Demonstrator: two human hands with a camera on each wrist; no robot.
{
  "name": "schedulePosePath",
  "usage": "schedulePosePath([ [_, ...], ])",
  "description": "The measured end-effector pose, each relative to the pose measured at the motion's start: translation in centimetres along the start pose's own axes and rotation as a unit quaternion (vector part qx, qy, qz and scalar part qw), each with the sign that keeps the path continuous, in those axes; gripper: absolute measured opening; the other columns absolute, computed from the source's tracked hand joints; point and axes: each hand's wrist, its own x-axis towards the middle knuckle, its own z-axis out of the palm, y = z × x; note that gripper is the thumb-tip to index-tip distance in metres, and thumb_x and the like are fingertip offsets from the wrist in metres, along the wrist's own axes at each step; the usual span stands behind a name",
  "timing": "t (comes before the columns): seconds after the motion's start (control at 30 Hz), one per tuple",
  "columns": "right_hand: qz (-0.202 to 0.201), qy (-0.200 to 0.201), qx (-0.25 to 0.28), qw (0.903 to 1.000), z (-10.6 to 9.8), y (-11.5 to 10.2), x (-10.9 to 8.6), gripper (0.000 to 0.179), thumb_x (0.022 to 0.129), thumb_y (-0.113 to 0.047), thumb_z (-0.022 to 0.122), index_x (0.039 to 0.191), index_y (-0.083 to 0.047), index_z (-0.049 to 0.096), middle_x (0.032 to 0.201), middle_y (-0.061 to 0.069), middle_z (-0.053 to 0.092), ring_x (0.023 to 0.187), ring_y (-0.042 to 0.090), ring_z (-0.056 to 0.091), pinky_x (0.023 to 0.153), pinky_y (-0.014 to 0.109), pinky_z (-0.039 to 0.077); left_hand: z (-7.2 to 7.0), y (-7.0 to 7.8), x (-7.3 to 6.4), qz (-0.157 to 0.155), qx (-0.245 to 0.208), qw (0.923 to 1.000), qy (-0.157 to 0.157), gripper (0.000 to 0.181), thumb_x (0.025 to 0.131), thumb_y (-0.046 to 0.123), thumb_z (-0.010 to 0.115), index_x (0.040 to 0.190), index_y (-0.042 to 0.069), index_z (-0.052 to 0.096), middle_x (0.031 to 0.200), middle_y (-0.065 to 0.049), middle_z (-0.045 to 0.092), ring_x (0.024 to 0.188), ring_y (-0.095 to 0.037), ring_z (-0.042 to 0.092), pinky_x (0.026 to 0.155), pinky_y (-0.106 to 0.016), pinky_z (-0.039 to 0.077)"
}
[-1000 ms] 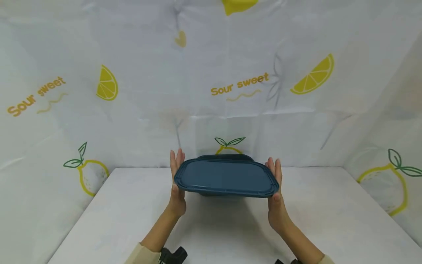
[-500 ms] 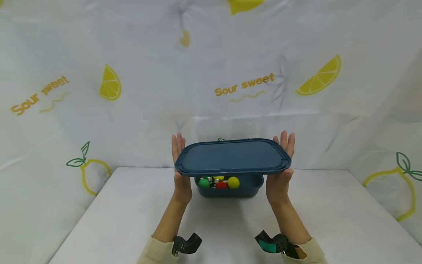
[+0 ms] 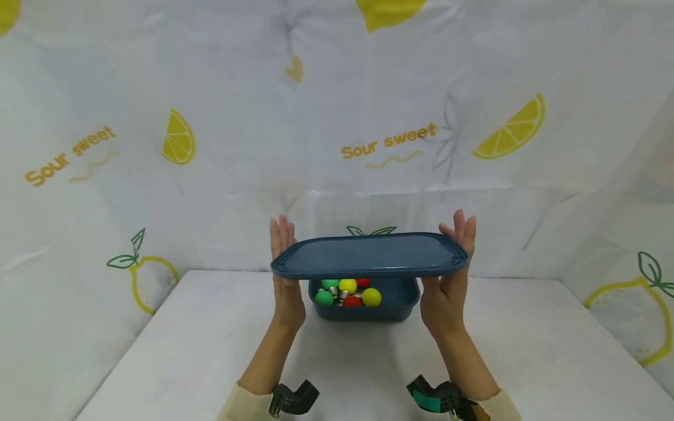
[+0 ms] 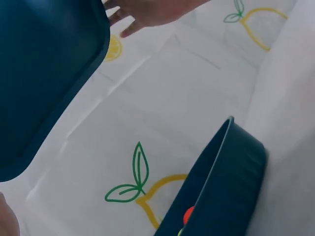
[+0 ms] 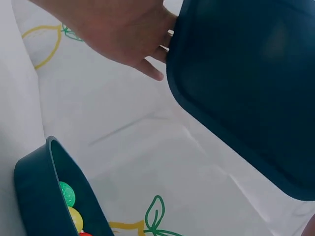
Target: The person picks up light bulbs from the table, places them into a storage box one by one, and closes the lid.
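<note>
A dark blue lid [image 3: 368,255] is held up level by its two ends, between both hands. My left hand [image 3: 288,307] supports its left end, fingers straight and pointing up behind the edge. At the other end my right hand [image 3: 446,292] holds it likewise, its fingers extended past the rim. The right wrist view shows the left hand [image 5: 128,34] at the lid's far end, fingers straight. Beyond and below the lid stands a matching blue box [image 3: 363,314], uncovered. Small bulbs lie in it: green [image 3: 323,297], yellow [image 3: 372,297] and red [image 3: 351,302], some with metal screw bases.
The box rests on a white table [image 3: 516,351] close to the back. Behind it hangs a white cloth [image 3: 237,193] printed with lemons, which also covers the sides. Black wrist devices [image 3: 295,397] sit at the sleeves.
The lid, which hid most of the box a second ago, has risen with both hands and tilted flatter. The box and its bulbs now show beneath it.
</note>
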Motion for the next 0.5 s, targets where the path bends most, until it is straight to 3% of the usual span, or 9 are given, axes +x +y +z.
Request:
schedulePosePath([
  [0.07,-0.021,0.013,-0.061,0.9978,0.08,-0.36,0.16,0.074,0.102,-0.006,0.055,0.159,0.004,0.008,0.169,0.013,0.023,0.144,0.023,0.038,0.115,0.021,0.038,0.05,0.22,0.07,-0.006,0.001,0.9999,0.015,0.102,0.094,0.078,0.033,0.164,0.016,-0.005,0.173,-0.009,0.003,0.160,-0.035,0.006,0.131,-0.047,0.009],
  [0.17,-0.050,0.025,-0.093,0.9940,0.28,-0.48,0.38,0.071,0.101,-0.006,0.058,0.156,0.008,0.014,0.166,0.011,0.031,0.144,0.021,0.042,0.116,0.023,0.041,0.08,0.44,0.19,-0.015,-0.005,0.9990,0.042,0.099,0.095,0.075,0.035,0.164,0.014,-0.004,0.173,-0.007,0.009,0.159,-0.034,0.010,0.130,-0.030,0.015],
  [0.37,-0.077,0.028,-0.075,0.9938,0.61,0.01,0.45,0.066,0.102,-0.001,0.053,0.156,0.008,0.016,0.163,0.012,0.038,0.147,0.026,0.043,0.120,0.031,0.039,-0.07,0.55,0.59,-0.006,-0.015,0.9964,0.083,0.089,0.100,0.066,0.037,0.164,0.013,0.005,0.170,-0.014,0.017,0.158,-0.027,0.023,0.128,-0.030,0.023],
  [0.5,-0.074,0.033,-0.068,0.9944,0.41,0.24,0.31,0.062,0.103,-0.003,0.052,0.156,0.006,0.021,0.160,0.017,0.042,0.142,0.026,0.050,0.118,0.029,0.042,0.12,0.97,0.61,-0.017,0.017,0.9956,0.090,0.074,0.107,0.050,0.038,0.164,0.013,0.008,0.169,-0.010,0.025,0.156,-0.025,0.029,0.126,-0.029,0.028],
])
